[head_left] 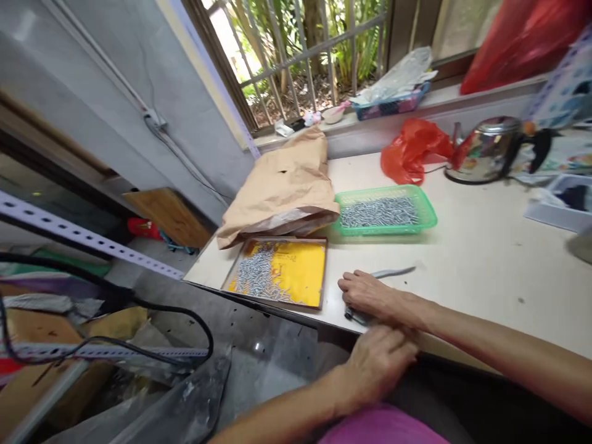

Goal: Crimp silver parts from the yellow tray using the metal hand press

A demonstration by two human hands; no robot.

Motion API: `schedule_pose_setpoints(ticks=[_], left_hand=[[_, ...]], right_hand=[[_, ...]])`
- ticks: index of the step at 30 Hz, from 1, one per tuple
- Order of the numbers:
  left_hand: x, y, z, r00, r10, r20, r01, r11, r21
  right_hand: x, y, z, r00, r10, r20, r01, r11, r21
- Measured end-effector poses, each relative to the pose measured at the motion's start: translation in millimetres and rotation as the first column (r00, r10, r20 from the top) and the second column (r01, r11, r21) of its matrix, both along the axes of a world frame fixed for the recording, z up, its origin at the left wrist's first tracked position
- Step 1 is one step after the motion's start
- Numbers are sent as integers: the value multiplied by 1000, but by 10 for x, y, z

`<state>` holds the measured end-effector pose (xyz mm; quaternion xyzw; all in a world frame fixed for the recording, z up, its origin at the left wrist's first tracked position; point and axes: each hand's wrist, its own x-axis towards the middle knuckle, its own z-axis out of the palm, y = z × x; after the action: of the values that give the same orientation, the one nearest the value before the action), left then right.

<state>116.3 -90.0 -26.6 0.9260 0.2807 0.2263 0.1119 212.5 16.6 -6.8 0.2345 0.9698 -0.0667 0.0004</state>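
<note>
My right hand (374,299) rests on the table near its front edge, fingers curled over a dark object (356,316) that is mostly hidden beneath it. A thin grey curved strip (395,271) lies on the tabletop just beyond the knuckles; I cannot tell whether it belongs to the dark object. Against the right wrist, at the table edge, my left hand (383,354) is closed, and whatever its fingers hold is out of sight. Left of the hands lies a shallow tray (322,277) with a yellow bottom and a heap of small silvery metal pieces (256,274).
A green plastic basket (432,216) of similar metal pieces (379,211) stands behind the hands. Beside it lies a large brown paper bag (287,179). Farther back are a red plastic bag (411,148) and a shiny kettle (483,151). Black cable (176,308) hangs at left.
</note>
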Motion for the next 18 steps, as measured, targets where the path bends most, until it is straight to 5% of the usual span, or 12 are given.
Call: schedule_pose_setpoints(ticks=[2, 4, 7, 9, 12, 14, 16, 18], left_hand=[[-270, -6, 140, 999, 33, -10, -32, 998, 63], [-640, 106, 273, 971, 235, -43, -229, 967, 109], [-1256, 447, 402, 754, 638, -157, -617, 769, 167], [-1589, 694, 432, 591, 759, -272, -747, 643, 173], [-1860, 958, 420, 464, 776, -428, -809, 567, 152], [-1918, 1051, 387, 425, 759, -493, -817, 556, 152], [-1939, 1103, 342, 400, 739, -542, -812, 560, 163], [-1963, 1139, 301, 398, 717, -572, -794, 582, 176]], right_hand=[[-30, 28, -118, 999, 14, -46, -14, 1000, 0], [-13, 39, -166, 991, 0, -137, -6, 999, -43], [77, 65, -41, 925, -103, -365, 52, 988, -147], [168, 149, 160, 823, -205, -529, 135, 977, -168], [360, 438, 489, 656, -302, -692, 332, 938, -95], [535, 721, 621, 580, -361, -730, 500, 865, -31], [735, 1009, 643, 553, -437, -710, 628, 778, 10], [919, 1207, 585, 613, -513, -601, 673, 738, 55]])
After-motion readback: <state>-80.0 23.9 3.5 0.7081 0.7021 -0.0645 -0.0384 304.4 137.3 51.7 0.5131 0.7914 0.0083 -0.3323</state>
